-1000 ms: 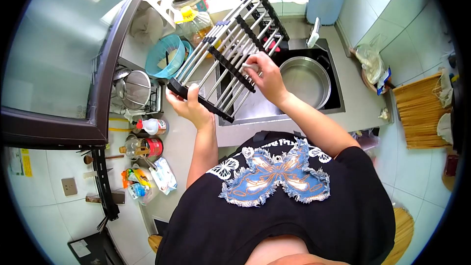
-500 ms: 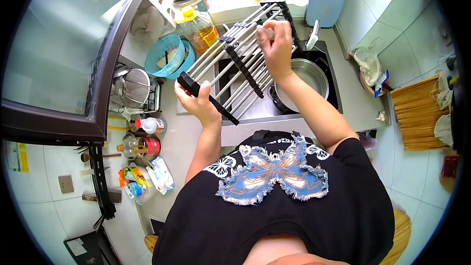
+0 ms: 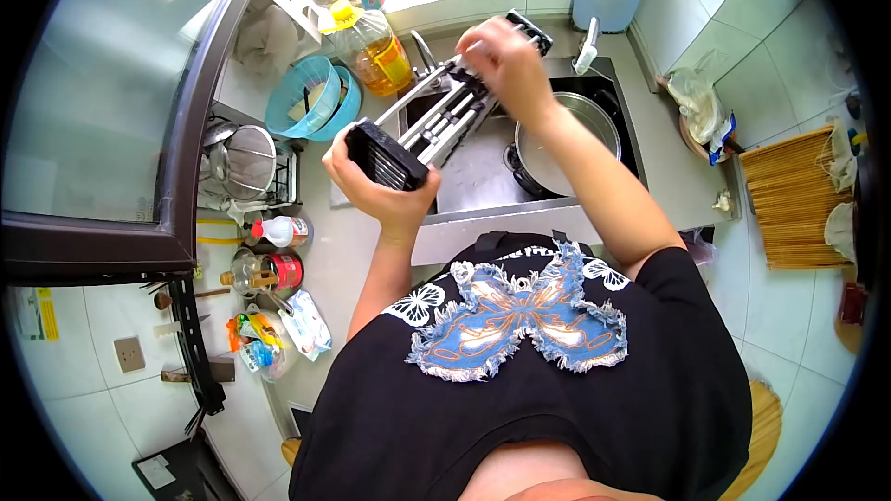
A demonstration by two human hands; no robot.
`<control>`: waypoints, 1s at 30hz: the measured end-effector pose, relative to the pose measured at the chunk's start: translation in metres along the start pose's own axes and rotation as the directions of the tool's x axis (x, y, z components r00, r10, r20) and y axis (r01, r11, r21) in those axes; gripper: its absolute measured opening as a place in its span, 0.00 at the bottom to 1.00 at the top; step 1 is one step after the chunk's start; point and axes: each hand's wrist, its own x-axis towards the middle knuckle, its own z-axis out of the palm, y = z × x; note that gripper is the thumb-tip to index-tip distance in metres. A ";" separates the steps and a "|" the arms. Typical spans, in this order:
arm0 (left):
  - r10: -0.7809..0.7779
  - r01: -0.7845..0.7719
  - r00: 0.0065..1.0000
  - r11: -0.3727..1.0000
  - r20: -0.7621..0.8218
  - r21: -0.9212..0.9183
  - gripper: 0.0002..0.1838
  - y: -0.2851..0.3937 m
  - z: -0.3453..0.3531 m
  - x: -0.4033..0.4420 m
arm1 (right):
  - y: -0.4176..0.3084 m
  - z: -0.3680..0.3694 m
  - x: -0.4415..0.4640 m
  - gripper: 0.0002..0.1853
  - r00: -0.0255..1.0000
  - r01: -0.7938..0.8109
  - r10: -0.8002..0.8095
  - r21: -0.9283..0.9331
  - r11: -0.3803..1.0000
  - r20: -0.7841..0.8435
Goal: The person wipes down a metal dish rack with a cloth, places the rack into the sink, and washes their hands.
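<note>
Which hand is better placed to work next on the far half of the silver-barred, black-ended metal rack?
Probably the right hand: it is at the far half of the rack. The left hand grips the near black end, seemingly supporting it.

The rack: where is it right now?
In the head view, the rack is just left of centre, tilted between the hands above the sink, mostly left of the pot.
</note>
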 end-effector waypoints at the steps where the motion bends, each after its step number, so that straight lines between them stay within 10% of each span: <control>1: 0.029 -0.029 1.000 0.999 0.011 -0.020 0.49 0.001 -0.001 -0.001 | 0.010 0.000 0.001 0.07 0.987 -0.151 0.146 -0.070 0.986 -0.072; 8: 0.146 -0.148 0.988 0.989 0.059 0.029 0.50 0.007 -0.005 -0.003 | -0.016 -0.004 -0.013 0.07 0.999 -0.006 0.011 0.116 0.993 -0.042; 12: 0.168 -0.167 0.985 0.986 0.045 -0.023 0.45 0.010 -0.005 -0.003 | 0.016 -0.011 -0.018 0.06 0.950 -0.294 0.290 -0.020 0.956 -0.116; 16: 0.144 -0.145 0.988 0.989 0.050 0.003 0.45 0.011 -0.008 -0.005 | -0.022 -0.009 -0.027 0.06 0.995 -0.097 0.097 0.176 0.980 0.007; 22: 0.184 -0.185 0.981 0.982 0.059 0.018 0.46 0.012 -0.008 -0.006 | 0.007 -0.012 -0.024 0.08 0.976 -0.203 0.196 -0.074 0.976 -0.092; 24: 0.160 -0.161 0.985 0.987 0.065 0.019 0.46 0.010 -0.007 -0.010 | -0.022 -0.007 -0.029 0.08 0.950 -0.304 0.311 0.200 0.931 -0.004; 30: 0.231 -0.236 0.970 0.969 0.081 0.070 0.50 0.008 -0.006 -0.009 | -0.031 0.004 -0.018 0.05 0.991 0.125 -0.128 0.093 0.988 0.029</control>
